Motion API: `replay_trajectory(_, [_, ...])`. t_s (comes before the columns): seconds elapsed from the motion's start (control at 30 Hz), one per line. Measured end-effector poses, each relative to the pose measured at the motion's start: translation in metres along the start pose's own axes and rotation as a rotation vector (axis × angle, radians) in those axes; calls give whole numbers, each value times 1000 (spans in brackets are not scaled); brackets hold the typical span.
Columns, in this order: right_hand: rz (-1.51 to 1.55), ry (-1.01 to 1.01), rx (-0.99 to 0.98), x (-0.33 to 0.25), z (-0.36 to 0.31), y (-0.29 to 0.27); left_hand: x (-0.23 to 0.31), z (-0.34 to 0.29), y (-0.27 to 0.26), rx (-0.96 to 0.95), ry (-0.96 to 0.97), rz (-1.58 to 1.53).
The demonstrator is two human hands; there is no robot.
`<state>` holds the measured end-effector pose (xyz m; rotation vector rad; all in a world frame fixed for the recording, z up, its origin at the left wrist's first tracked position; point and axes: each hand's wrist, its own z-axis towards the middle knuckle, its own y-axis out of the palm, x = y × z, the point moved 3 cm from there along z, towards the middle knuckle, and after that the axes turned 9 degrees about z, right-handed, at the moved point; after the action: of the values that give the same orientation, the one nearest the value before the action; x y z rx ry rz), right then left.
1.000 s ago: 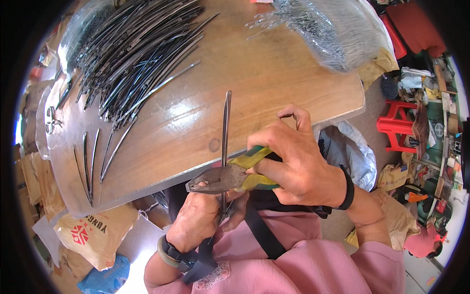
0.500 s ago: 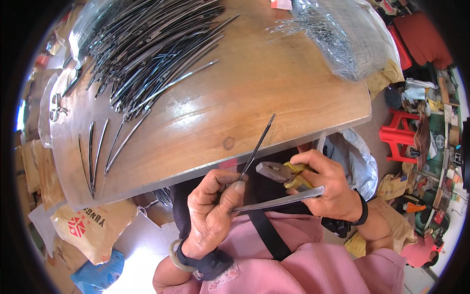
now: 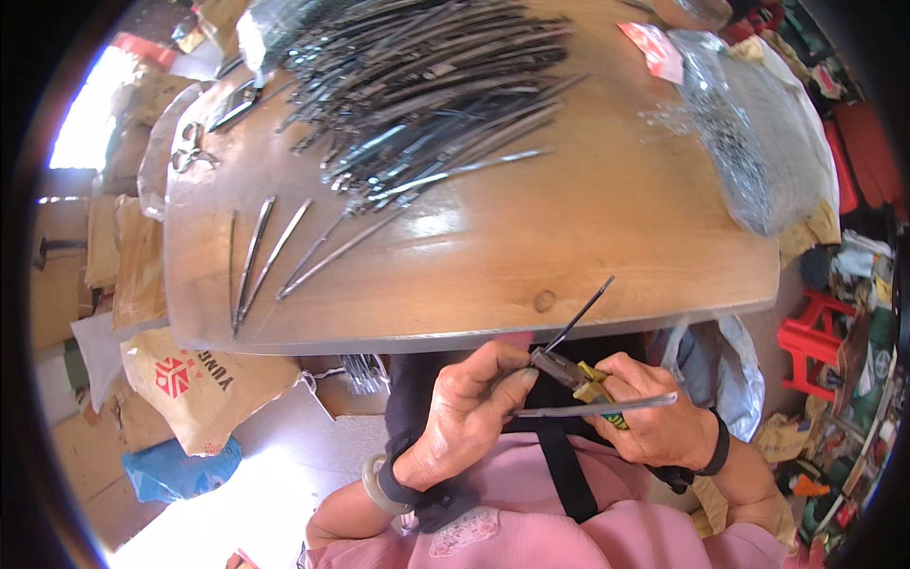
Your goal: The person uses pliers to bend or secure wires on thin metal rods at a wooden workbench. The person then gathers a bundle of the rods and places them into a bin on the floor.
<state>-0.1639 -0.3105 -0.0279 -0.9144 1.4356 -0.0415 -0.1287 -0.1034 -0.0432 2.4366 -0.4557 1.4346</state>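
My left hand (image 3: 469, 412) pinches a long thin metal strip (image 3: 592, 409) that lies across my lap, below the front edge of the wooden table (image 3: 588, 237). In my right hand (image 3: 659, 417) are yellow-handled pliers (image 3: 578, 377). Their jaws point left toward my left fingertips. A second dark metal strip (image 3: 578, 315) sticks up from the pliers' jaws over the table edge. A big heap of the same dark metal strips (image 3: 427, 95) covers the far side of the table. Several single strips (image 3: 275, 256) lie apart at the left.
A clear plastic bag of small metal parts (image 3: 758, 142) sits at the table's right end. Scissors (image 3: 190, 147) lie at the far left edge. Brown sacks and a blue bag (image 3: 171, 469) lie on the floor left; a red stool (image 3: 815, 341) stands right.
Both hands dropped from the table edge toward my lap. The upright strip held a second ago now tilts right, and a second strip lies flat between my hands.
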Motion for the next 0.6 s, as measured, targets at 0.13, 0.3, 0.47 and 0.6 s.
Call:
replay_trajectory(0.13, [-30,-129,16,-21,35,-5,15,-6,-26,76,-41,-250])
replay_trajectory(0.3, [210,-35,69,-19,44,-14,29,-33,-106,545,53,115])
replay_trajectory(0.47, [324,51,360,-9,44,-10,39,-36,-187,848,360,373])
replay_trajectory(0.6, [239,40,327,-9,47,-5,47,-13,-160,759,514,1134])
